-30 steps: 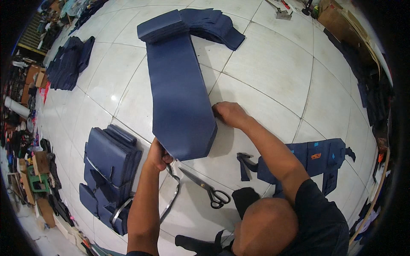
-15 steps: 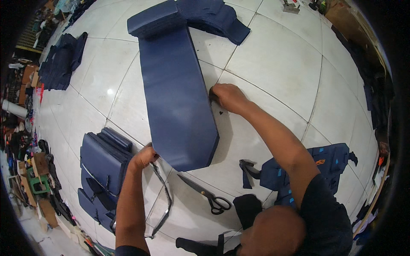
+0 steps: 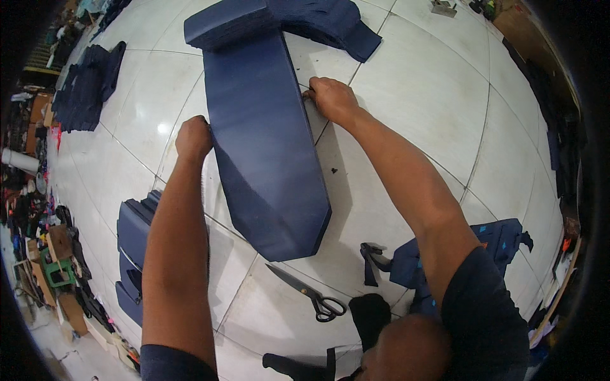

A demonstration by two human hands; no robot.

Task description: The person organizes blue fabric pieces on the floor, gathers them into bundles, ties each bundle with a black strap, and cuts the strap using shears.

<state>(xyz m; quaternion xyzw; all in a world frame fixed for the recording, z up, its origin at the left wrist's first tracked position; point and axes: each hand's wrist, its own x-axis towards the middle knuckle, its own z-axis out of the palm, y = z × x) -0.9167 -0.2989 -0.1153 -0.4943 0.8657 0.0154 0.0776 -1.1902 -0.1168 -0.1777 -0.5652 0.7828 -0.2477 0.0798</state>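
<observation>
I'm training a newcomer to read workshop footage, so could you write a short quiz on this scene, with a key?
1. Multiple choice: which tool lies on the tiled floor close to the lower end of the long navy panel?
(a) a hammer
(b) a pair of scissors
(c) a paintbrush

2. True or false: the left hand and the right hand are on opposite sides of the panel.

3. Fill the gap: the handle loops of the tool in question 1 are ____ in colour.

Key: 1. (b); 2. true; 3. black.
</observation>
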